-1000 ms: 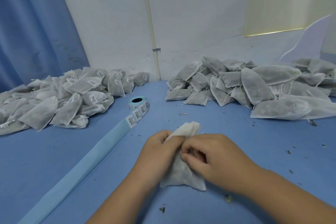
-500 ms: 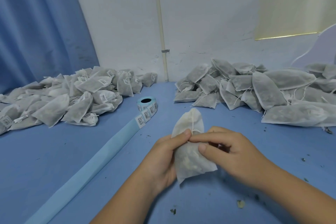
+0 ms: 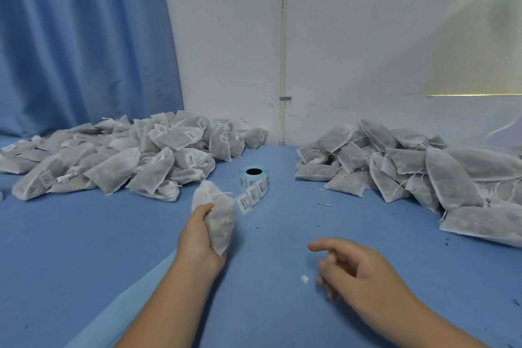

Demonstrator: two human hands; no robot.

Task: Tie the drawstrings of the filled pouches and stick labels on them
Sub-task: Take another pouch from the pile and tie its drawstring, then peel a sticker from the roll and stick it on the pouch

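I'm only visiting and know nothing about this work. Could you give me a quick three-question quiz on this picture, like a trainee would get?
1. Which hand grips the pouch? A) left B) right C) both
2. True or false: the label roll stands on the table, beyond the held pouch.
3. Fill in: the heap of labelled pouches lies on the person's ____ side.
Key: 1 A, the left hand; 2 true; 3 left.
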